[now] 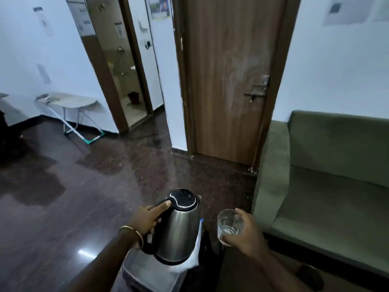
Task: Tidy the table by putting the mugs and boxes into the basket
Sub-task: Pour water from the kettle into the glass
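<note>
While the left hand (147,220) grips the kettle (179,226) handle and the right hand (242,232) clasps the glass (228,224), a jolt could spill water or drop the glass onto the floor (84,197).

A small gray counter (143,270) sits at the bottom, mostly hidden. A white cloth or paper (194,258) lies on its right side. The counter stands on a dark, shiny floor (84,197). A folding table (73,102) and a green sofa (336,186) stand on the floor too.
</note>
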`<action>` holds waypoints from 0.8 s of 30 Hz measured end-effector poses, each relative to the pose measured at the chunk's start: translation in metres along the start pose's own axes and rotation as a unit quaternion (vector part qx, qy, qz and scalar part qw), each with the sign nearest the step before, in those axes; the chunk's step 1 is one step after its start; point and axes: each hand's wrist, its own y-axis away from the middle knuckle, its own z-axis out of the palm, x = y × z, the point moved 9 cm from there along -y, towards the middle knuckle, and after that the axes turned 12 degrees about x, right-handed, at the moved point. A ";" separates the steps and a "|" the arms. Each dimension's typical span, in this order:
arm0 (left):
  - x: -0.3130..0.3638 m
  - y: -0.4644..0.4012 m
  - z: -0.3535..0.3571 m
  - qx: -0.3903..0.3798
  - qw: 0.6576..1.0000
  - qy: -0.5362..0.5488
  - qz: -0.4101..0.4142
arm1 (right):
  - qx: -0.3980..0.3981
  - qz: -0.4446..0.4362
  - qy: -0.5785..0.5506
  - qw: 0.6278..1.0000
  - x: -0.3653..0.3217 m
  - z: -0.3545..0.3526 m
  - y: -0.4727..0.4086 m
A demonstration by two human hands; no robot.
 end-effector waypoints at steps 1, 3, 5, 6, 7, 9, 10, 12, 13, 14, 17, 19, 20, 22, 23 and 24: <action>0.013 0.009 0.009 -0.009 1.000 -0.001 0.007 | 0.000 0.010 -0.006 1.000 0.000 -0.013 0.004; 0.039 0.023 0.024 -0.020 1.000 -0.003 0.023 | 0.009 0.020 -0.010 1.000 -0.001 -0.037 0.010; 0.065 0.038 0.039 -0.036 0.998 -0.016 0.042 | 0.026 0.030 -0.019 0.999 0.000 -0.062 0.016; 0.077 0.045 0.049 -0.050 0.997 -0.027 0.052 | 0.037 0.032 -0.019 0.999 -0.001 -0.075 0.018; 0.088 0.051 0.059 -0.066 0.995 -0.040 0.062 | 0.050 0.031 -0.014 0.998 -0.001 -0.087 0.019; 0.108 0.061 0.078 -0.098 0.989 -0.064 0.087 | 0.072 0.027 0.003 0.997 -0.002 -0.108 0.021; 0.117 0.066 0.089 -0.117 0.986 -0.074 0.097 | 0.084 0.026 0.011 0.996 -0.003 -0.118 0.022; 0.131 0.072 0.108 -0.151 0.977 -0.097 0.113 | 0.106 0.026 0.016 0.994 -0.004 -0.133 0.026; 0.137 0.074 0.116 -0.162 0.973 -0.110 0.124 | 0.116 0.027 0.016 0.993 -0.004 -0.138 0.027; 0.143 0.076 0.124 -0.174 0.967 -0.125 0.136 | 0.127 0.030 0.018 0.991 -0.003 -0.143 0.028; 0.161 0.082 0.144 -0.214 0.948 -0.166 0.168 | 0.157 0.033 0.037 0.986 -0.003 -0.152 0.033; 0.172 0.085 0.155 -0.237 0.934 -0.193 0.187 | 0.169 0.035 0.058 0.983 -0.002 -0.154 0.035; 0.177 0.086 0.160 -0.248 0.927 -0.205 0.196 | 0.175 0.037 0.064 0.982 -0.002 -0.154 0.036; 0.187 0.087 0.167 -0.270 0.911 -0.229 0.210 | 0.185 0.038 0.069 0.980 -0.003 -0.153 0.038; 0.190 0.086 0.170 -0.282 0.904 -0.242 0.213 | 0.191 0.041 0.067 0.978 -0.004 -0.152 0.039; 0.193 0.086 0.173 -0.292 0.896 -0.253 0.217 | 0.197 0.043 0.064 0.977 -0.003 -0.151 0.040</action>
